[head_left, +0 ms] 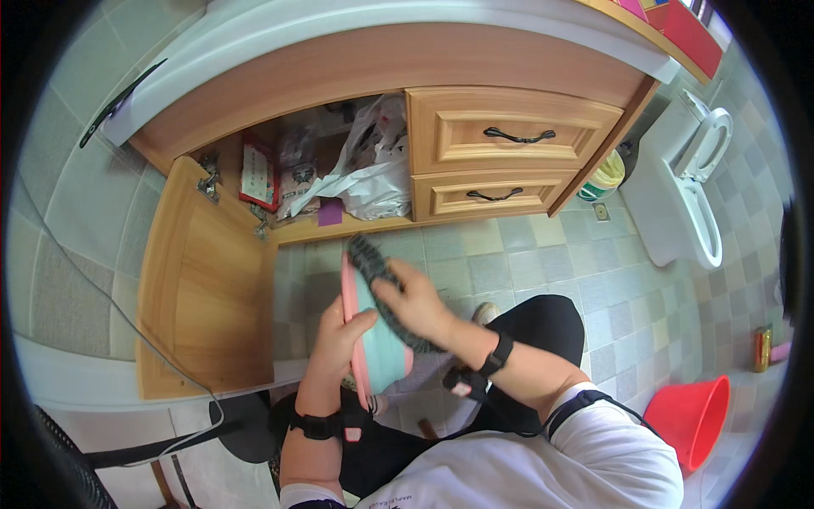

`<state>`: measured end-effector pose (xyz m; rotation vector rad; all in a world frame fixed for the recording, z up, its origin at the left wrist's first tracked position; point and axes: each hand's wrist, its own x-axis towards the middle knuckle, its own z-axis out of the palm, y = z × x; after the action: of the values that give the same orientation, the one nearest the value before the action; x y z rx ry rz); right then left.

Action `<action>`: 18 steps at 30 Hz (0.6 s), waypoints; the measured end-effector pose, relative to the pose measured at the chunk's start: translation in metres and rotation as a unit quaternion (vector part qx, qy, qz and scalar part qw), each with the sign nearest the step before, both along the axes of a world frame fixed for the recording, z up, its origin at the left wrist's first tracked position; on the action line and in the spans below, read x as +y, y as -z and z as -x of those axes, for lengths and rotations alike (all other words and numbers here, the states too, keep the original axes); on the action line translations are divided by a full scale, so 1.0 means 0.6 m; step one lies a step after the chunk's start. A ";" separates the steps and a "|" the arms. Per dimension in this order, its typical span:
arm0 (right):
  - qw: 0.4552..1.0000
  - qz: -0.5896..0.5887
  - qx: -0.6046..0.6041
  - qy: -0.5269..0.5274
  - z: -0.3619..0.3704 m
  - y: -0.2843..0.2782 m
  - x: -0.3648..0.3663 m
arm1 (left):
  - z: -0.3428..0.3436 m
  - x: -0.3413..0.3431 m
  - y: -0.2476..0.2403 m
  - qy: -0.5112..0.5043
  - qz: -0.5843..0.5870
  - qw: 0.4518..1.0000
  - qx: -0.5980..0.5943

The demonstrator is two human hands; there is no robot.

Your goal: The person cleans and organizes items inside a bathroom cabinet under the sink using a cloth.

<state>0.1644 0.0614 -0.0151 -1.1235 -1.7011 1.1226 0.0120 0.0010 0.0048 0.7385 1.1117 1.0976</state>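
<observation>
A pale blue-green basin [386, 358] with a pink rim is turned on its side in front of the open cabinet. My left hand [336, 338] grips it at the rim, thumb over the outer wall. In my right hand [415, 304] is a dark grey cloth [367, 259], pressed along the basin's outer side and base. The fingers of that hand are curled on the cloth and slightly blurred. Part of the basin's base is hidden behind the cloth and hand.
The wooden cabinet door [212, 297] hangs open at the left. A white plastic bag [377, 182] and a red-and-white package [258, 176] are inside. Two drawers [509, 136] are closed. A toilet [666, 187] and red bucket [687, 424] stand right. A cable [114, 301] runs along the left.
</observation>
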 end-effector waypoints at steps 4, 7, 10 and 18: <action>0.976 -0.213 -0.038 0.029 0.016 0.015 -0.073 | 0.009 -0.001 0.005 -0.041 -0.016 0.999 -0.032; 0.960 -0.275 -0.052 0.014 0.004 0.019 -0.067 | 0.021 -0.014 0.008 -0.040 -0.028 0.998 0.041; 0.983 -0.132 0.075 0.103 0.005 0.014 -0.017 | 0.009 -0.021 -0.012 -0.064 -0.041 0.997 -0.011; 0.856 0.323 0.387 0.118 -0.075 0.056 0.112 | 0.034 -0.045 -0.021 -0.023 -0.111 0.987 -0.113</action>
<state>0.2093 0.1286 -0.0488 -0.9996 -0.5452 1.7366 -0.0087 -0.0263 0.0176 0.7418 0.8259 1.3243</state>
